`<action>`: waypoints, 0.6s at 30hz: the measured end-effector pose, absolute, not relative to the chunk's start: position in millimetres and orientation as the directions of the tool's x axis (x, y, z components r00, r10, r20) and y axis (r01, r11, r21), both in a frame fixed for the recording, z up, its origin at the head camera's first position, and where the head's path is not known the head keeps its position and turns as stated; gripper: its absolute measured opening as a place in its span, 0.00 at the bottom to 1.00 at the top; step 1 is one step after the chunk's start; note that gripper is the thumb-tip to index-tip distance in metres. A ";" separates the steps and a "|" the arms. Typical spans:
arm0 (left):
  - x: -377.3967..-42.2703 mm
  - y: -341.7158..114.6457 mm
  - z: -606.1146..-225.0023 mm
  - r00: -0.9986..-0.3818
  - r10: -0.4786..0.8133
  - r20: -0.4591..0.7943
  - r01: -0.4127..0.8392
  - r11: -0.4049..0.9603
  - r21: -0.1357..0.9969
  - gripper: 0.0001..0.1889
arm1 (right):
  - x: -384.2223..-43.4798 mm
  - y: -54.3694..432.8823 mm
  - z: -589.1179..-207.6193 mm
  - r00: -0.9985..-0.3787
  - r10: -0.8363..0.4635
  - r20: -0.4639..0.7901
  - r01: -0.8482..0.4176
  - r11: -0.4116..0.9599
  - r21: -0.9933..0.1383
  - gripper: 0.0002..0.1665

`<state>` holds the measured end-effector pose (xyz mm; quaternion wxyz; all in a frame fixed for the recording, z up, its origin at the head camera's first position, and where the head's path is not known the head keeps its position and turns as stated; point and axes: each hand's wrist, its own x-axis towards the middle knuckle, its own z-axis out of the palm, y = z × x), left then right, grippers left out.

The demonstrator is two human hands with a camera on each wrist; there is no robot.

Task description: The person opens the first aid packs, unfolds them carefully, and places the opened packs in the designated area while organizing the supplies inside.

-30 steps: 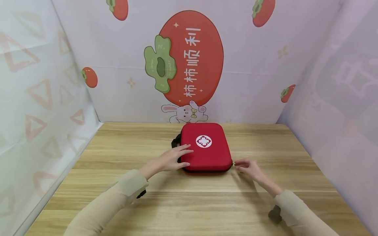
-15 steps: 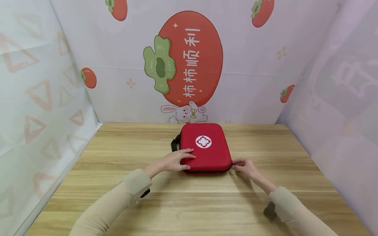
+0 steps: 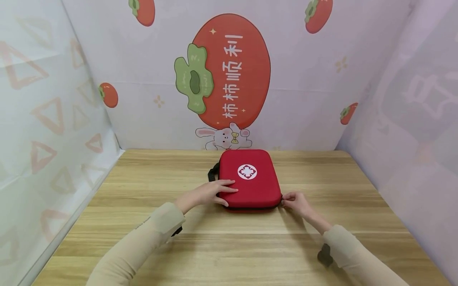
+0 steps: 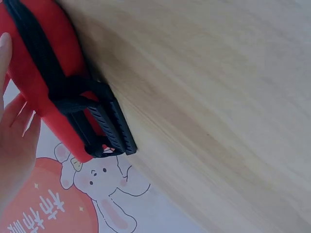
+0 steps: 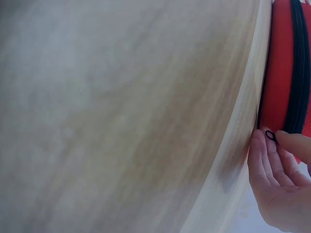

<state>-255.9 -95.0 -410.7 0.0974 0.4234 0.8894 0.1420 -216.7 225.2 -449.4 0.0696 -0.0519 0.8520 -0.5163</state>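
Note:
A red first-aid case (image 3: 255, 188) with a white cross emblem lies closed at the back of the wooden table. Across its left front part rests my left hand (image 3: 209, 193), fingers spread on the lid and thumb at the front edge. The black carry handle (image 4: 111, 124) sticks out from the case's left side in the left wrist view. At the right front corner, my right hand (image 3: 297, 203) pinches a small dark zipper pull (image 5: 270, 136) between thumb and fingers. Beside it, the black zipper (image 5: 297, 73) runs along the red side.
The wooden table (image 3: 229, 246) extends in front of the case and to both sides. A printed fabric backdrop (image 3: 304, 79) stands right behind the table, with more fabric walls at left and right.
My right hand has moved in slightly to the left and taken hold of the zipper pull at the corner. My left hand has shifted a little and settled on the lid.

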 end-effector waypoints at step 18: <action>-253.0 -99.9 -423.0 -0.601 0.798 0.048 0.765 0.556 0.326 0.29 | -190.8 211.2 -444.9 -0.938 -0.347 0.026 -0.220 0.531 -0.818 0.03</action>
